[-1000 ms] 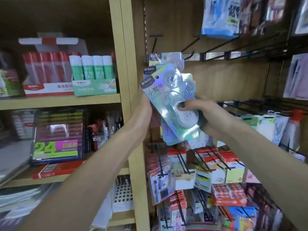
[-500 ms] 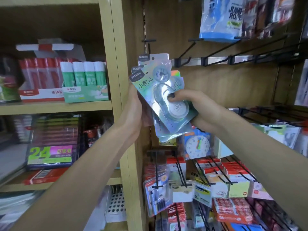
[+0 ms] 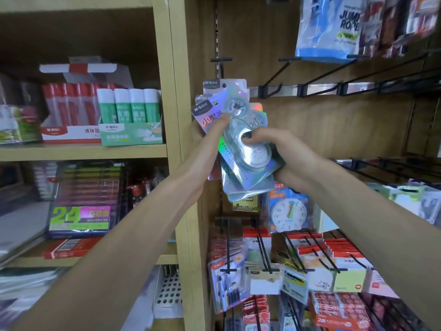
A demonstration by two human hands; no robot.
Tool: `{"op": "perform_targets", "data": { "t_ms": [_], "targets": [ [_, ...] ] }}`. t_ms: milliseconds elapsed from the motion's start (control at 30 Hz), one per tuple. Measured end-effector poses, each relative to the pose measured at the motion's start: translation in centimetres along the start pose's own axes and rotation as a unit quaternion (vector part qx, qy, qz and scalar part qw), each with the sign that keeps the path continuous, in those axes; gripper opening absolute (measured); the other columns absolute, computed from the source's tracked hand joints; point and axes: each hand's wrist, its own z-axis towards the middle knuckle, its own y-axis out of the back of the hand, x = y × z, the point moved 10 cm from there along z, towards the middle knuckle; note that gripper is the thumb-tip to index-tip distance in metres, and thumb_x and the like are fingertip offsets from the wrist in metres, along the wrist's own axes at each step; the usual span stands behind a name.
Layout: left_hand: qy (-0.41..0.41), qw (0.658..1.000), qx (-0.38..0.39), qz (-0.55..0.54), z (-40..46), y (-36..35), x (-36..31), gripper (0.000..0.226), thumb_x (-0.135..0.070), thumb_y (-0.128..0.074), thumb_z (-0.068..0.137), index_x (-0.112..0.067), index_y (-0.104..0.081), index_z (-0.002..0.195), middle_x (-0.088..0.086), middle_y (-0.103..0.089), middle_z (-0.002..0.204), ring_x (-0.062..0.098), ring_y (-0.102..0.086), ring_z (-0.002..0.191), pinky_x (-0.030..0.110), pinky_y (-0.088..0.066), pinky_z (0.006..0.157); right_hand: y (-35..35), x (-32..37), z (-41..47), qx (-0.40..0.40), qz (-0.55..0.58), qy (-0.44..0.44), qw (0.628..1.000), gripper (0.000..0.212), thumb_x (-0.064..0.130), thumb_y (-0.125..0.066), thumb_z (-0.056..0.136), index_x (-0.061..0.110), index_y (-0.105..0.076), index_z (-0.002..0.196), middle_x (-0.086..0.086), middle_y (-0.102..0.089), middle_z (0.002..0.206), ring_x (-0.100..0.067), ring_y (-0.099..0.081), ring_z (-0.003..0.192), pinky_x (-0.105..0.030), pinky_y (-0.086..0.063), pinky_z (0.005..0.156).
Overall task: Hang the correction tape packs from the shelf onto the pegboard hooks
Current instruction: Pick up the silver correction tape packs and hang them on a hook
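Observation:
I hold a fanned stack of shiny holographic correction tape packs (image 3: 235, 108) in front of the wooden pegboard panel. My left hand (image 3: 210, 132) grips the stack from the left, thumb pressed on the front card. My right hand (image 3: 274, 146) grips the lower right of the stack, thumb on the round clear tape blister. A black empty hook (image 3: 221, 60) juts out just above the packs' top edges, and more empty black hooks (image 3: 274, 77) hang from a metal rail to the right.
Left shelves hold boxes of red and green glue sticks (image 3: 130, 108) and a pack marked 24 (image 3: 78, 216). Below my hands hang a toy clock (image 3: 288, 212) and packed hooks of sticky notes (image 3: 338, 271). A blue jump rope bag (image 3: 329, 29) hangs at upper right.
The stack and both hands sit lower and further left in view. My left thumb has come round onto the front of the top pack.

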Motion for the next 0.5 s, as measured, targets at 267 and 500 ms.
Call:
{"op": "perform_targets", "data": {
  "t_ms": [267,500],
  "targets": [
    [0.035,0.999,-0.016,-0.011,0.9,0.0,1.0,0.073,-0.074,-0.052,0.083,-0.036,-0.048,0.146,-0.004,-0.078,0.120,0.018,-0.079,0.096,0.035,-0.060,0.068,0.5,-0.2,0.5,-0.017,0.010,-0.004,1.000,0.021,0.016,-0.063,0.092,0.016,-0.082,0.085,-0.009,-0.077,0.095,-0.026,-0.072,0.086,-0.039,-0.055,0.092],
    [0.047,0.998,-0.033,-0.024,2.9,-0.9,1.9,0.068,-0.064,-0.047,0.100,-0.022,-0.040,0.154,-0.002,-0.070,0.114,0.009,-0.064,0.068,0.013,-0.042,0.035,1.7,-0.7,2.3,-0.034,0.008,-0.026,0.999,0.016,0.016,-0.065,0.089,0.012,-0.080,0.093,-0.013,-0.076,0.100,-0.028,-0.073,0.089,-0.042,-0.057,0.094]
  ]
}}
